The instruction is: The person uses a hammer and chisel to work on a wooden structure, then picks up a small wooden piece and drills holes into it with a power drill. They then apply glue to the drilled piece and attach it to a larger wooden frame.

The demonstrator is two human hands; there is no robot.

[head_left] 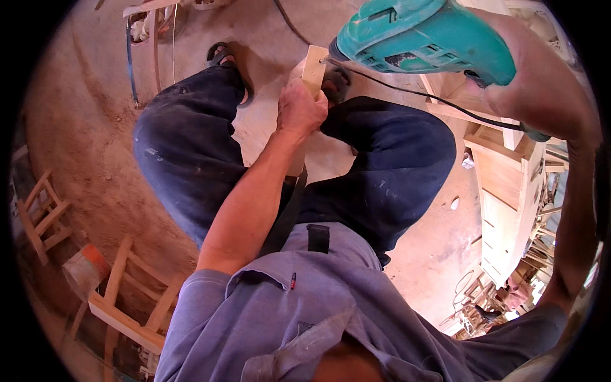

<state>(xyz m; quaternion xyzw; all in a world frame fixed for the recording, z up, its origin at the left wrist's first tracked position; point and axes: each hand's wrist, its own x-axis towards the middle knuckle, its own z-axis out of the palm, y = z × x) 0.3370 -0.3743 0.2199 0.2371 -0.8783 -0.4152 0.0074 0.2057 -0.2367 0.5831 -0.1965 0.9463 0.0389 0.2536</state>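
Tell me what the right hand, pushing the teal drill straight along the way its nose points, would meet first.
The wooden block. The right hand aims the teal electric drill at its upper face, which the left hand grips from below; the bit already seems to touch, though depth is unclear.

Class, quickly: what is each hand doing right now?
Left hand: closed around the wood piece.
Right hand: closed on the green drill, bit at the wood.

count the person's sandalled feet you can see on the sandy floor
2: one sandalled foot past the left knee, the other sandalled foot partly hidden behind the pale wooden block.
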